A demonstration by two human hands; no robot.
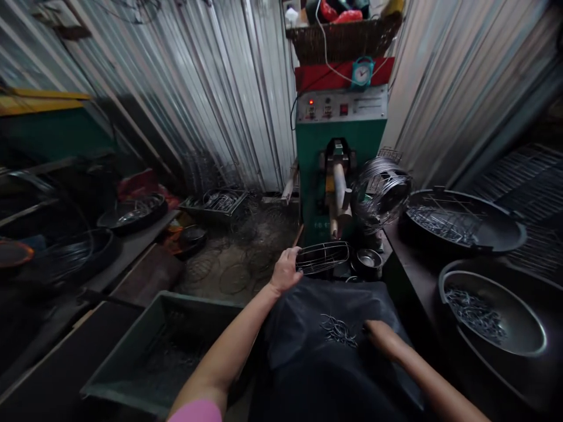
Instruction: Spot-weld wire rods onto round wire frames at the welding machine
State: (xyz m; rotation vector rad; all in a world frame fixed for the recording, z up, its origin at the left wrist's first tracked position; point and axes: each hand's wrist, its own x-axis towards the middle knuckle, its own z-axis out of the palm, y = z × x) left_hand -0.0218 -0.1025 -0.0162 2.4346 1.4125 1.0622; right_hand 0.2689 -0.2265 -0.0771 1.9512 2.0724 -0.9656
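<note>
My left hand (285,271) is closed on the near end of an oval wire frame (324,258), made of several thin metal rods. The frame is held just below the electrodes (339,193) of a green spot-welding machine (314,146); I cannot tell whether they touch. On the dark cloth over my lap (299,328) lies a small pile of bent wire pieces (338,330). Just right of that pile is my right hand (380,338), its fingers curled together. Whatever may be between those fingers is hidden.
Wide pans with metal pieces (534,316) stand on the right bench. A wire coil (382,187) hangs beside the machine, above a small metal bowl (368,259). A green bin (121,357) sits at left. Wire rings (235,278) lie on the floor.
</note>
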